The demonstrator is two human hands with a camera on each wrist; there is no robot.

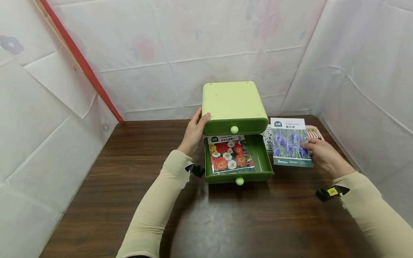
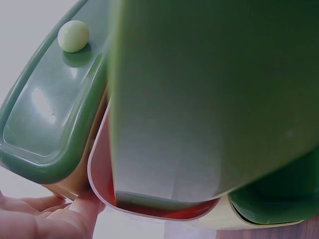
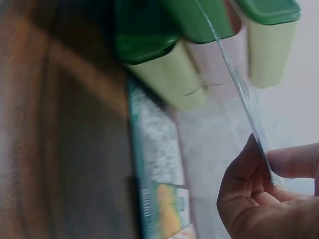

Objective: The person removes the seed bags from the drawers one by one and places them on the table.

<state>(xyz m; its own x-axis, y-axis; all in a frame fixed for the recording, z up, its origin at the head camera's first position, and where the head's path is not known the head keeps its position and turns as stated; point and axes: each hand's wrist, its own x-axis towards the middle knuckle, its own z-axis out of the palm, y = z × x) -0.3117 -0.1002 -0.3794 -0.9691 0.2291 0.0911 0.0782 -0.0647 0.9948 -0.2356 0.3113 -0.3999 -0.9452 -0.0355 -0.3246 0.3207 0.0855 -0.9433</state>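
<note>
A light-green drawer box (image 1: pixel 233 100) with green drawer fronts stands near the back of the table. Its lower drawer (image 1: pixel 262 157) is pulled out, holding a flower seed packet (image 1: pixel 229 156) printed with red, orange and white blooms. My left hand (image 1: pixel 193 132) rests against the box's left side, thumb at the top front corner. From the left wrist, that hand (image 2: pixel 50 216) shows at the side wall. Between thumb and fingers, my right hand (image 1: pixel 324 157) pinches a seed packet (image 1: pixel 288 143) with purple flowers, just right of the drawer. The right wrist view shows this packet (image 3: pixel 244 99) edge-on.
More packets lie on the table beyond the held one: a white-flowered packet (image 1: pixel 267 139) and a pink striped one (image 1: pixel 313 132). An orange-pictured packet (image 3: pixel 169 209) shows among them. Pale sheeting (image 1: pixel 206 61) hangs behind the dark wooden table (image 1: pixel 135 172).
</note>
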